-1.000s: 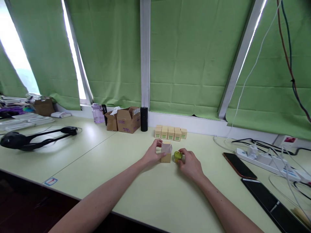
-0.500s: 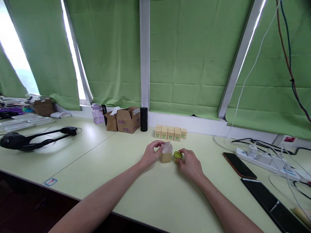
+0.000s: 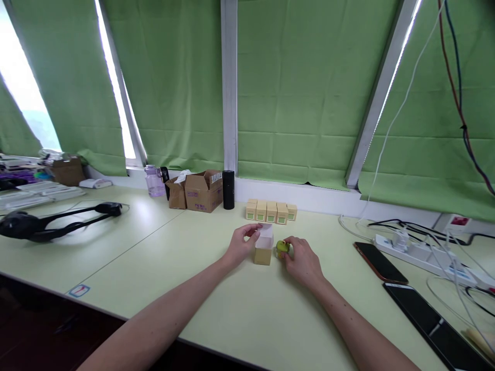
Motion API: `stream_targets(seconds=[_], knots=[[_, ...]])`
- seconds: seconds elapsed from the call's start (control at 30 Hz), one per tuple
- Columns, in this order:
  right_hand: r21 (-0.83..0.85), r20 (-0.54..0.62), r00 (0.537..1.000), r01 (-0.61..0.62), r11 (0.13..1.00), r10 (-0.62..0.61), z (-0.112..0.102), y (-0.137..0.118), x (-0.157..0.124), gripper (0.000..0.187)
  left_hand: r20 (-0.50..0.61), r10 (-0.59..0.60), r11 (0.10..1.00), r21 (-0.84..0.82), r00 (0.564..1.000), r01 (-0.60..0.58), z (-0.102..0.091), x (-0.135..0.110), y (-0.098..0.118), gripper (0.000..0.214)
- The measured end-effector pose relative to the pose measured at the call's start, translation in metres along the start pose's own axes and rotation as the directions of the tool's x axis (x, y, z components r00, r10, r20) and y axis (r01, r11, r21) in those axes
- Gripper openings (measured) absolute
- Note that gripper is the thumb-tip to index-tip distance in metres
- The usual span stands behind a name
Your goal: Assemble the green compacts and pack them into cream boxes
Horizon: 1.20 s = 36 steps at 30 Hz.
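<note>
A small cardboard box [image 3: 263, 256] stands upright on the table, its white-lined lid flap [image 3: 265, 231] raised. At the box's left side is my left hand [image 3: 240, 244], its thumb and fingers closed on the flap's edge. Just to the right of the box, a small round jar with a yellow-green top [image 3: 282, 248] rests at table level. My right hand [image 3: 303, 260] grips that jar from the right with thumb and fingers. Part of the jar is hidden behind the fingertips, and the bottom of the box's inside is out of sight.
Several small closed boxes [image 3: 271, 212] stand in a row behind my hands. Farther left are a black cylinder [image 3: 228, 190], an open carton [image 3: 204, 191] and a purple bottle [image 3: 154, 181]. Two phones [image 3: 381, 263] and a power strip [image 3: 425, 256] with cables lie at right.
The small box has shifted slightly toward me and its opening now faces me more, with the lid flap farther back. My right hand and the jar have hardly moved.
</note>
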State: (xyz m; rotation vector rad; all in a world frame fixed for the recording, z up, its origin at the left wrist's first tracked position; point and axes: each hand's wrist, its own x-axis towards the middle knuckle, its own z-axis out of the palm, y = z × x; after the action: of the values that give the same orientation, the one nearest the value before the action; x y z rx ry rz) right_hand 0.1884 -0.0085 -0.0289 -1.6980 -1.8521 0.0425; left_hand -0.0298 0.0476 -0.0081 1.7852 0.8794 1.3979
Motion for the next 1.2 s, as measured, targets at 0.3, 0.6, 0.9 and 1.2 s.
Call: stream_targets(seconds=[0.3,0.6,0.9,1.2], knots=[[0.052,-0.011,1.0,0.015,0.999,-0.015,0.003,0.004,0.001,0.025,-0.009,-0.022,1.0,0.015,1.0,0.022,0.002,-0.001,0.002,0.033],[0.131,-0.018,0.999,0.03,0.991,-0.028,0.01,0.01,0.003,0.025,0.034,-0.137,0.975,-0.172,0.99,0.141,0.001,0.001,-0.002,0.039],[0.339,-0.271,0.96,0.031,0.94,0.066,-0.009,0.001,0.006,0.027,0.097,-0.195,0.93,-0.297,0.976,0.215,0.001,0.003,-0.003,0.041],[0.556,-0.406,0.912,0.299,0.776,-0.06,-0.022,-0.024,-0.006,0.035,0.167,-0.194,0.916,-0.323,0.967,0.24,0.002,0.0,0.002,0.042]])
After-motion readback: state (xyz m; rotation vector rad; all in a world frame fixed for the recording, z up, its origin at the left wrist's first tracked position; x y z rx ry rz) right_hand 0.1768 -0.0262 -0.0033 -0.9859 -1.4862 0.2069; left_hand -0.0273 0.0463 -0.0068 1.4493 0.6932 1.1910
